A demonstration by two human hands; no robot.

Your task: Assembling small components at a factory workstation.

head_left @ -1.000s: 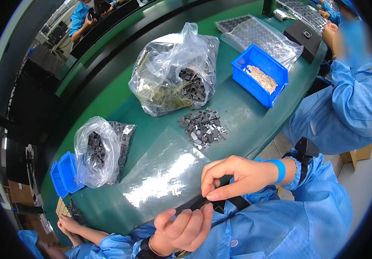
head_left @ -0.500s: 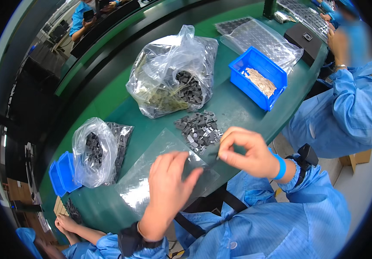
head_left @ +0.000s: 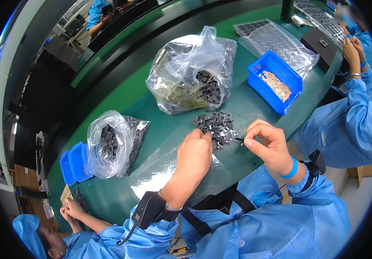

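Observation:
A heap of small dark grey pieces (head_left: 220, 125) lies on the green table in front of me. My left hand (head_left: 195, 156) reaches to the near left side of the heap. Its fingers are bent and drawn together, and the fingertips are hidden behind the hand. To the right of the heap, my right hand (head_left: 269, 144) pinches a small black piece (head_left: 239, 140) between thumb and forefinger, just above the table. A clear plastic sheet (head_left: 155, 168) lies flat beneath my left wrist.
Behind the heap stands a large clear bag (head_left: 181, 56) of dark pieces. A blue bin (head_left: 296, 82) with beige pieces sits at right, near clear trays (head_left: 283, 45). Left are a smaller bag (head_left: 95, 146) and blue bins (head_left: 68, 167). Co-workers sit on both sides.
My left hand has moved from above the plastic sheet to the heap, its spread fingers drawing together. The right hand still pinches a small black piece. The view has shifted slightly.

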